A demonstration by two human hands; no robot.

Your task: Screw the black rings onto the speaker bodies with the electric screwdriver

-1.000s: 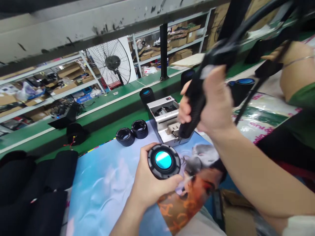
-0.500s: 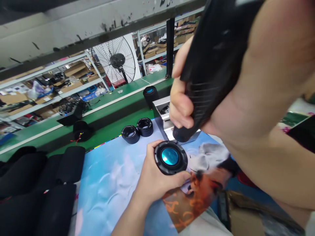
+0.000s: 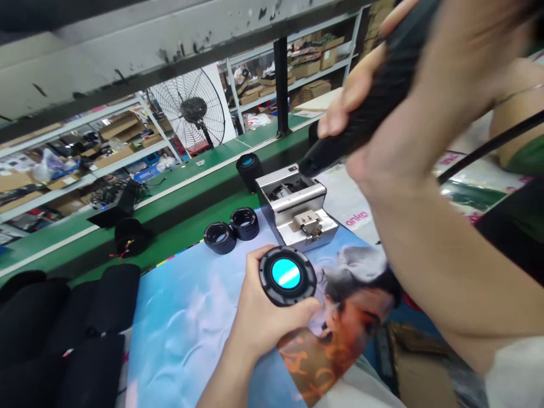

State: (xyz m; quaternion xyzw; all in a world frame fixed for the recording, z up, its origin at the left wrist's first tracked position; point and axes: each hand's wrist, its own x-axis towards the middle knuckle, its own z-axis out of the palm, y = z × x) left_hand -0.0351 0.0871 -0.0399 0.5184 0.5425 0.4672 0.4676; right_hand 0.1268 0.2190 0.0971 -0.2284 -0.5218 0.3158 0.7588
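With curled grips, the left hand (image 3: pixel 260 314) clasps a speaker (image 3: pixel 288 276) and the right hand (image 3: pixel 429 113) a tool (image 3: pixel 372 105) near the machine (image 3: pixel 302 202).

two hands are the camera wearer's own, both bare: the left hand (image 3: pixel 266 317) in the lower middle of the frame, the right hand (image 3: pixel 403 139) in the upper right, where motion softens its outline. the left forearm (image 3: pixel 232 368) is bare down to the bottom edge, slim and tapering at the wrist. the right forearm (image 3: pixel 433 255) looks broader and is bare until the lower right corner, where a white sleeve (image 3: pixel 516 374) begins, its cloth plain, slightly blurred and cut off by the frame. greyish-white fabric (image 3: pixel 365 388) shows at the bottom edge, right of middle; whether it is clothing cannot be told.
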